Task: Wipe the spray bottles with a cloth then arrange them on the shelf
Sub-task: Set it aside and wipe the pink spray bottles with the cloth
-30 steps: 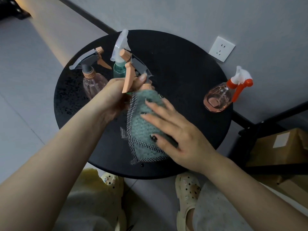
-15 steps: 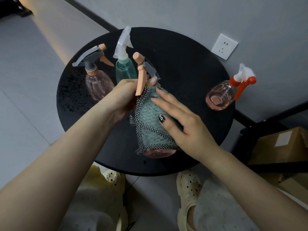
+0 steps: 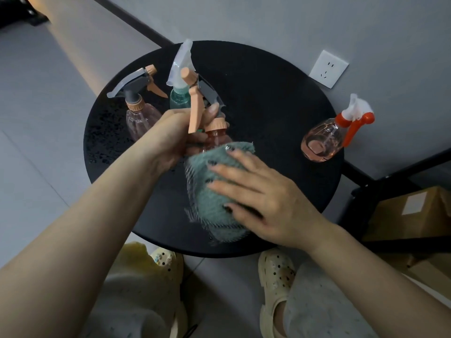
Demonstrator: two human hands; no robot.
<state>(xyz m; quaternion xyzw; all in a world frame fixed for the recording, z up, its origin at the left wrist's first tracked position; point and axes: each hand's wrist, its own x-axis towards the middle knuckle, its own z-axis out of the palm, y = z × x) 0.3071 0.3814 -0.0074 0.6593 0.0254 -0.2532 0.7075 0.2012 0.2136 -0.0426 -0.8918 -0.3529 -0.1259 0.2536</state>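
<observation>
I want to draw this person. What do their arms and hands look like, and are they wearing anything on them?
Both arms are bare, with no sleeves, watch or bracelet showing. The right hand has dark, patterned nail polish. The left hand shows one plain-looking nail; the rest are hidden. No gloves or rings show.

We note dim, cool, even light with a warm glow on the floor (image 3: 73,52) at upper left — soft, faint shadows throughout. The green cloth (image 3: 214,191) is motion-blurred, and wide-angle distortion bends the frame edges — no strong glare seen.
</observation>
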